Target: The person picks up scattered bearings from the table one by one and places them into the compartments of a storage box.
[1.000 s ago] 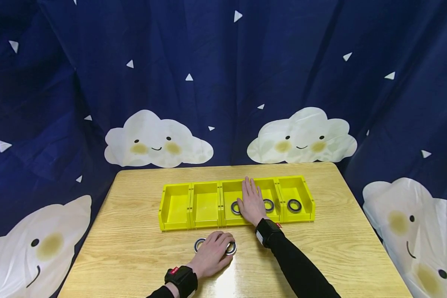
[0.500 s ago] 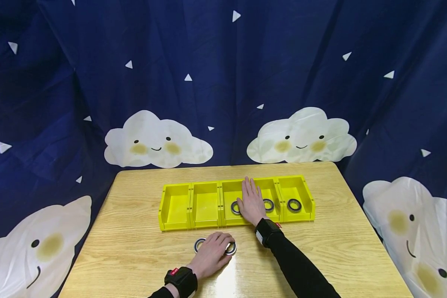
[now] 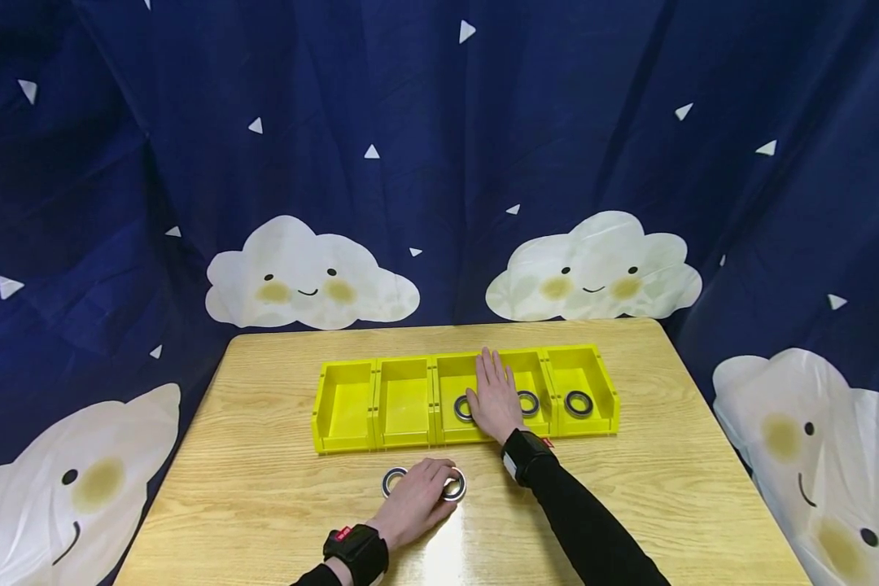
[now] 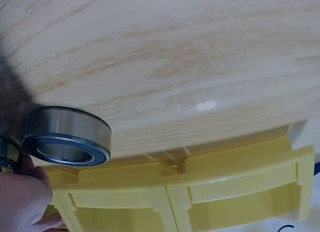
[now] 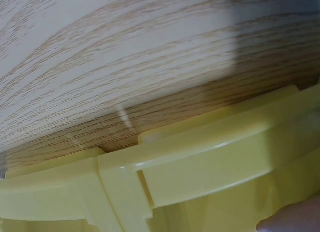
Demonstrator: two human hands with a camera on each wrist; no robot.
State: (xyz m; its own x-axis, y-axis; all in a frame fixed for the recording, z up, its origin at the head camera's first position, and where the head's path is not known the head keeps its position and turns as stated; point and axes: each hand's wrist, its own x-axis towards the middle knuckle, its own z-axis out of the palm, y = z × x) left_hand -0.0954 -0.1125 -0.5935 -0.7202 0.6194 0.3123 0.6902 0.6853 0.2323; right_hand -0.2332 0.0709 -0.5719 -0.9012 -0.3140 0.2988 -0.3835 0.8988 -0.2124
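Bearing between left thumb and fingers

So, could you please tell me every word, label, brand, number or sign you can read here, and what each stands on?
No text is readable.
Left red tag on one wrist strap: pale marks, too small to read.
Right red tag on the other strap: too small to read.
Metal rings, yellow bins: no lettering visible.
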